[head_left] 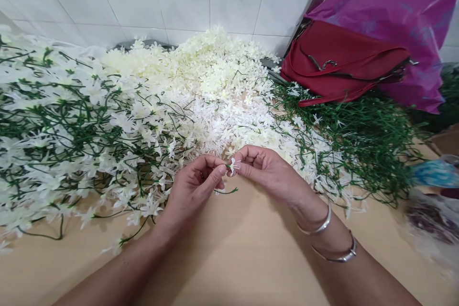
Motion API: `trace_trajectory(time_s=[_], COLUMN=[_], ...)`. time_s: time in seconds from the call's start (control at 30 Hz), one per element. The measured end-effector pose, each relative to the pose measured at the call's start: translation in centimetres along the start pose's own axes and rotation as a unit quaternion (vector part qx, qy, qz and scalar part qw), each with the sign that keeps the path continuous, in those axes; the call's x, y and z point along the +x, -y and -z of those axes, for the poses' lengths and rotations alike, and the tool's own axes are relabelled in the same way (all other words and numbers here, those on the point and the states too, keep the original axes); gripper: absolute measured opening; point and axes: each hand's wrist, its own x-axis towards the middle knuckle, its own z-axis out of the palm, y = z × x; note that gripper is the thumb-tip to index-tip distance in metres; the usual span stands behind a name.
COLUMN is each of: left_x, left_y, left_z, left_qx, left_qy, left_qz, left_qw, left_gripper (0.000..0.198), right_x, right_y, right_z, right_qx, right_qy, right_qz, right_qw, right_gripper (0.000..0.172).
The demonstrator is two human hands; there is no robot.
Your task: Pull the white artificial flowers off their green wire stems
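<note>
On our left, a tangle of green wire stems with white fabric blossoms point(71, 119) sprawls over the pale wooden table point(229, 258). Our left hand point(195, 179) pinches a thin green plastic stem point(229, 191), which runs sideways toward the right hand point(267, 172). That hand pinches a tiny white star-shaped flower point(234, 165) at its fingertips, probably touching the stem's end. Far right lies a red leather handbag point(340, 64).
</note>
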Motion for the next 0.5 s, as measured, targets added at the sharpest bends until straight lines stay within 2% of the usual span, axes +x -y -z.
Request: trace_trajectory(time_s=[0.27, 0.5], left_x=[-0.1, -0.2], left_y=[0.7, 1.0], left_z=[-0.1, -0.4], left_qx=[0.016, -0.013], left_qy=[-0.018, -0.044], left_qz=[0.014, 0.021], left_qw=[1.000, 0.999], left_gripper=[0.025, 0.027], right_x=[0.5, 0.6], right_y=[-1.1, -1.9], right_z=[-0.5, -1.3], right_qx=[0.035, 0.018], right_qy=[0.002, -0.033], right_qz=[-0.009, 0.009], right_qw=[0.999, 0.999], right_gripper=[0.030, 0.027])
